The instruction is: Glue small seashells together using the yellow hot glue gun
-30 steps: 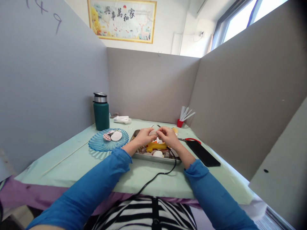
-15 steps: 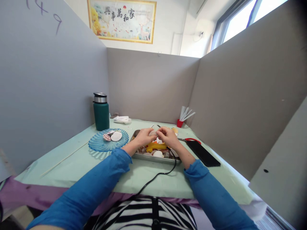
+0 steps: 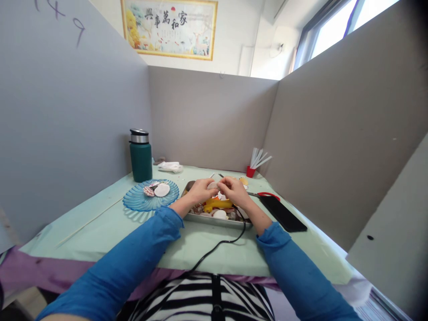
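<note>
Above a metal tray (image 3: 217, 221), my left hand (image 3: 201, 191) and my right hand (image 3: 233, 189) meet fingertip to fingertip. Between them is a small pale round disc (image 3: 212, 185), partly covered by the fingers. My left fingers are closed on its left edge, and my right thumb and fingers pinch at its right side. Beneath the hands lies a yellow glue gun (image 3: 217, 204) with a black cord (image 3: 223, 242) running toward me. White round pieces (image 3: 220, 215) and small brownish bits rest in the tray around it.
At left, a blue glass plate (image 3: 133, 201) holds white discs and a patterned piece; a green bottle (image 3: 141, 161) stands behind. Right of the tray lie red-handled scissors (image 3: 269, 195) and a black phone (image 3: 283, 214). A red cup (image 3: 250, 171) holds glue sticks (image 3: 257, 157). Grey partitions (image 3: 214, 116) surround the table.
Almost nothing differs. Both hands keep the same hold on the pale disc, and the view has shifted very slightly.
</note>
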Available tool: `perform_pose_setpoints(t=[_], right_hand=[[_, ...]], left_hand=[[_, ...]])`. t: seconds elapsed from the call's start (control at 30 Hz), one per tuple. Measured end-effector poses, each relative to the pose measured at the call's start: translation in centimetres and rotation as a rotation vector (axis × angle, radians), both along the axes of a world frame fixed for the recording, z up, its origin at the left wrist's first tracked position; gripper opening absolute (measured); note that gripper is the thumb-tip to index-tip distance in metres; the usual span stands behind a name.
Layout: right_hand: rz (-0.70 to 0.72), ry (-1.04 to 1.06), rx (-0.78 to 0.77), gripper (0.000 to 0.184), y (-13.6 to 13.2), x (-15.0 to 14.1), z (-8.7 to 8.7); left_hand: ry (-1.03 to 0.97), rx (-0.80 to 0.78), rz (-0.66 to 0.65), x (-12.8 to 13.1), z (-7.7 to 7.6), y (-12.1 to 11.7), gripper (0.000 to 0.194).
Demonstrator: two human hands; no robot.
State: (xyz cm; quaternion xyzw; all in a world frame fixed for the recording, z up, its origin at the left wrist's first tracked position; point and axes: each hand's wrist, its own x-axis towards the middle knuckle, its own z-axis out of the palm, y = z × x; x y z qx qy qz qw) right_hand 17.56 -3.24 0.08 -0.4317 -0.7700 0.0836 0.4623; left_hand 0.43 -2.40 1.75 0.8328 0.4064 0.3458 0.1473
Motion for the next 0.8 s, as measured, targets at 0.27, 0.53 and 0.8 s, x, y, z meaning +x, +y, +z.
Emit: perform_pose_setpoints(t=[0.27,0.53,0.8], right_hand=[[-0.003,-0.01,-0.014,0.02,-0.2,-0.11,0.17],[0.005,-0.019,-0.037,0.022,-0.2,-0.09,0.13],[0.01,-0.005,-0.044,0.022,-0.19,-0.06,0.04]], left_hand=[[0.021,0.035,0.008,-0.05,-0.22,0.24,0.022],[0.032,0.018,0.015,0.0,-0.1,0.05,0.023],[0.037,0.057,-0.001,-0.03,-0.31,0.36,0.023]])
